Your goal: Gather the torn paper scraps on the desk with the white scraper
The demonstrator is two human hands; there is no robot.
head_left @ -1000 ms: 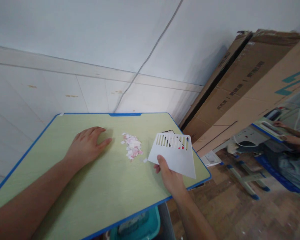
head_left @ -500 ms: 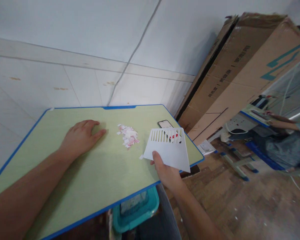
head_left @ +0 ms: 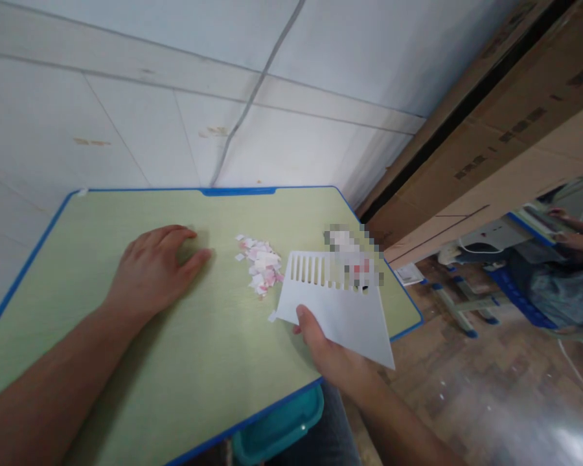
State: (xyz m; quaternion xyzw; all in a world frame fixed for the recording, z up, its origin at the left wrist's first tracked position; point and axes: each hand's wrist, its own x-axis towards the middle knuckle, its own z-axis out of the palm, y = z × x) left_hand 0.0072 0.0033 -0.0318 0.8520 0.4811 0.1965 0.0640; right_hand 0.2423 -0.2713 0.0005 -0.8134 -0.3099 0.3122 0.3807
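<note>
My right hand (head_left: 320, 340) grips the near left edge of a flat white slotted plate (head_left: 342, 317), thumb on top. A row of narrow slots runs along the plate's far side, and its left edge comes close to a heap of small torn paper scraps (head_left: 262, 264). One loose scrap (head_left: 273, 316) lies by the plate's lower left corner. Left of the heap, my left hand (head_left: 158, 268) rests on the table with thumb and fingers apart, holding nothing.
The pale green table (head_left: 214, 375) has a blue edge and stands against a white wall. Beyond the plate lies a phone, blurred out (head_left: 344, 243). A tall cardboard box (head_left: 466, 162) stands at the right. Below the front edge is a teal bin (head_left: 282, 427). Another person (head_left: 554, 285) sits at the far right.
The view has shifted closer to the table. My right hand has brought the white plate nearer the paper heap. My left hand keeps its place and pose.
</note>
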